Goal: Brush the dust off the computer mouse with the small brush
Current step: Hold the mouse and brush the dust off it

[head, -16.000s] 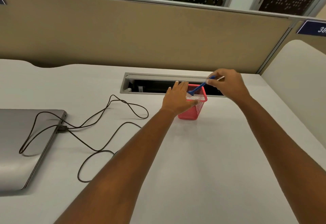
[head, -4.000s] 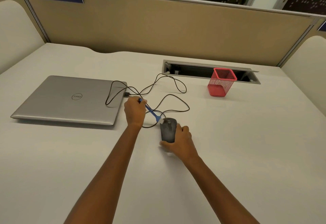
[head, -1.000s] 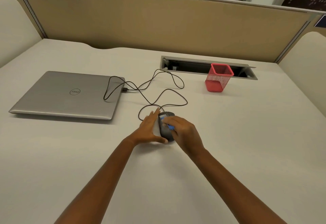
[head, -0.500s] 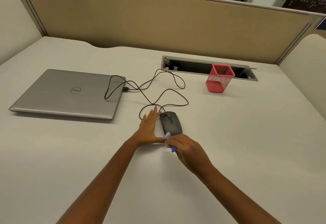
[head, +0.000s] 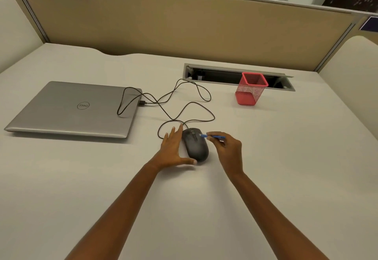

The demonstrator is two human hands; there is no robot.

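Observation:
A dark grey wired computer mouse (head: 196,147) lies on the white desk (head: 286,167) in the middle of the view. My left hand (head: 172,150) rests flat against its left side, fingers straight, thumb curled round the mouse's near end. My right hand (head: 228,150) is just right of the mouse and pinches a small blue brush (head: 212,136) by its handle. The brush lies almost level, with its pale bristle end touching the front right of the mouse, near the wheel.
The mouse cable (head: 184,104) loops across the desk to a closed silver laptop (head: 71,110) on the left. A red mesh pen cup (head: 250,88) stands at the back right, before an open cable tray (head: 225,73). A tan partition (head: 184,28) borders the desk.
My right hand has moved with the brush from the mouse's near end to its front right side. The left hand has stayed against the mouse.

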